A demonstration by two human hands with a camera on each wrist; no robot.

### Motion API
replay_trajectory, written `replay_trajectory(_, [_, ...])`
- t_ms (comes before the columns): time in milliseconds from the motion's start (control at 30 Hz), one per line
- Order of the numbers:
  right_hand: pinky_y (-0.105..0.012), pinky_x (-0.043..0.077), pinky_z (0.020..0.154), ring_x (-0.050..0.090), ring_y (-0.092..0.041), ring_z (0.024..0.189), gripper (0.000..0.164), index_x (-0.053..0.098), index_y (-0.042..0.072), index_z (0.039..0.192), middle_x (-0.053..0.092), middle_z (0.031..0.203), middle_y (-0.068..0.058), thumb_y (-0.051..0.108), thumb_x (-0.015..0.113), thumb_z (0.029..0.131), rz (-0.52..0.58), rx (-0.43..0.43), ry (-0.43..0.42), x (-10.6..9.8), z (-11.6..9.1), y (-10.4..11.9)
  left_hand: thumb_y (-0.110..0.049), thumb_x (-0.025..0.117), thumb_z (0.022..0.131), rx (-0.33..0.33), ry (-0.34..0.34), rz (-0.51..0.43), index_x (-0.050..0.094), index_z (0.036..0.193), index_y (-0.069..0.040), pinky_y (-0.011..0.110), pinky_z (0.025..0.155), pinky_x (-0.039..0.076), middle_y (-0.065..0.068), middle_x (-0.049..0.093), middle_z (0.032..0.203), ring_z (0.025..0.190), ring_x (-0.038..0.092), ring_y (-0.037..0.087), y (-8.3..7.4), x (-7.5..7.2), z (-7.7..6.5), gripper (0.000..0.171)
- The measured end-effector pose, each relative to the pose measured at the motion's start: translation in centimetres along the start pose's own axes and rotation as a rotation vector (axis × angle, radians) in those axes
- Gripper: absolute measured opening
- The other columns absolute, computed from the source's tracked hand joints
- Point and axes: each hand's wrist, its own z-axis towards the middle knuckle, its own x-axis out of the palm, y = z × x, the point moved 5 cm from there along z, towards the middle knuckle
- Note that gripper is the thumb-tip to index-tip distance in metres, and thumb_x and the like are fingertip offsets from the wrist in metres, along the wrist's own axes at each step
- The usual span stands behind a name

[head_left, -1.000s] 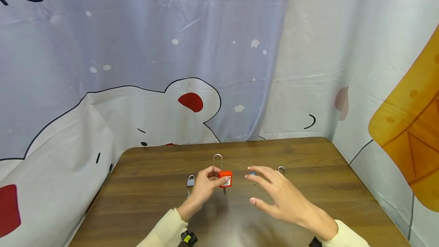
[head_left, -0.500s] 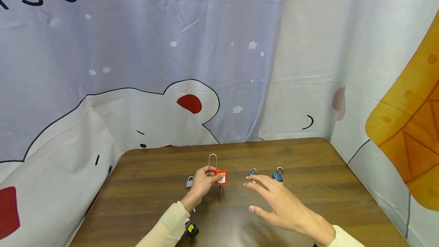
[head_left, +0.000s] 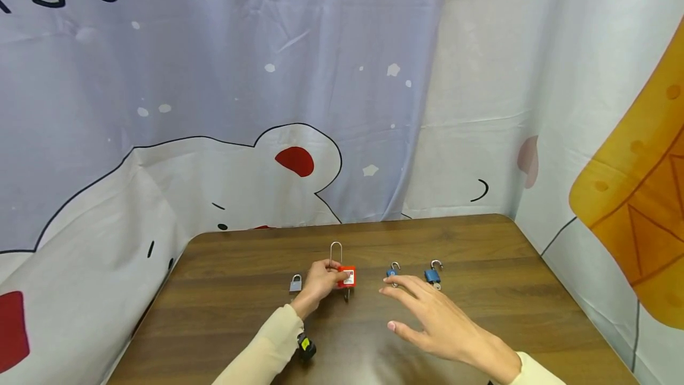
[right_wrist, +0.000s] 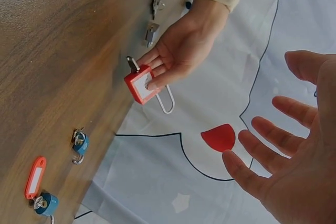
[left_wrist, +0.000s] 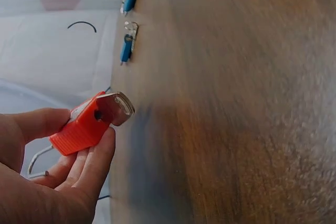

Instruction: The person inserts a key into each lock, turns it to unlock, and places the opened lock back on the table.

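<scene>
Thumb and fingers of my left hand (head_left: 320, 281) pinch a red padlock (head_left: 348, 276) by its body. Its long shackle (head_left: 336, 249) points up, and the left wrist view shows the shackle's free end outside the body. A key (left_wrist: 119, 109) sticks out of the underside of the lock. My right hand (head_left: 435, 316) hovers over the right part of the table with fingers spread, holding nothing. Beyond its fingertips lie a small blue padlock (head_left: 392, 273) and a larger blue padlock (head_left: 432, 276), both with raised shackles and keys.
A grey padlock (head_left: 295, 284) stands left of my left hand, with keys (right_wrist: 157, 1) near it in the right wrist view. An orange-red key tag (right_wrist: 35, 177) is by the larger blue padlock. The wooden table (head_left: 240, 325) ends at a printed curtain (head_left: 347, 106).
The left wrist has swung up and right, with the red padlock still gripped and shifted slightly left. The right hand stays spread; the larger blue padlock, mostly hidden behind it earlier, now shows.
</scene>
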Motion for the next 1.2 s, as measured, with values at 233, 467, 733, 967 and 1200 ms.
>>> replay_trajectory(233, [-0.036, 0.047, 0.093, 0.047, -0.01, 0.124, 0.049, 0.047, 0.03, 0.13, 0.043, 0.138, 0.012, 0.04, 0.064, 0.085, 0.0, 0.013, 0.011, 0.1, -0.2, -0.1, -0.01, 0.074, 0.075, -0.004, 0.007, -0.017, 0.061, 0.098, 0.002, 0.03, 0.064, 0.057, 0.005, 0.063, 0.078, 0.064, 0.062, 0.01, 1.1, 0.5, 1.2, 0.028])
replay_trajectory(467, [-0.034, 0.047, 0.093, 0.047, -0.009, 0.124, 0.048, 0.047, 0.031, 0.13, 0.043, 0.137, 0.013, 0.039, 0.063, 0.086, 0.01, 0.009, 0.008, 0.2, -0.3, -0.2, -0.009, 0.075, 0.073, -0.007, 0.01, 0.009, 0.063, 0.095, 0.003, 0.03, 0.063, 0.058, 0.009, 0.063, 0.083, 0.063, 0.063, 0.01, 1.3, 0.5, 1.9, 0.028])
replay_trajectory(733, [-0.034, 0.048, 0.092, 0.048, -0.009, 0.122, 0.051, 0.047, 0.03, 0.13, 0.044, 0.135, 0.014, 0.036, 0.066, 0.084, 0.021, 0.011, 0.015, 0.3, -0.3, -0.2, -0.014, 0.078, 0.072, 0.004, -0.018, 0.155, 0.066, 0.088, 0.001, 0.027, 0.056, 0.056, 0.01, 0.065, 0.081, 0.058, 0.065, 0.012, 1.4, 0.1, 2.1, 0.026])
replay_trajectory(967, [-0.034, 0.048, 0.092, 0.049, -0.008, 0.121, 0.049, 0.046, 0.03, 0.131, 0.045, 0.134, 0.014, 0.04, 0.063, 0.086, 0.013, 0.019, 0.031, 0.3, -0.5, -0.1, -0.017, 0.079, 0.072, 0.031, -0.031, 0.284, 0.064, 0.083, 0.002, 0.028, 0.051, 0.055, 0.012, 0.069, 0.07, 0.055, 0.068, 0.019, 0.8, -0.5, 1.5, 0.027])
replay_trajectory(1200, [-0.034, 0.049, 0.09, 0.049, -0.007, 0.12, 0.047, 0.049, 0.027, 0.13, 0.045, 0.133, 0.014, 0.039, 0.063, 0.087, 0.026, 0.035, 0.039, 0.1, -0.5, -0.1, -0.029, 0.077, 0.073, 0.087, -0.074, 0.425, 0.064, 0.077, -0.003, 0.022, 0.047, 0.046, 0.008, 0.068, 0.06, 0.052, 0.067, 0.018, -0.3, -1.3, 0.9, 0.029])
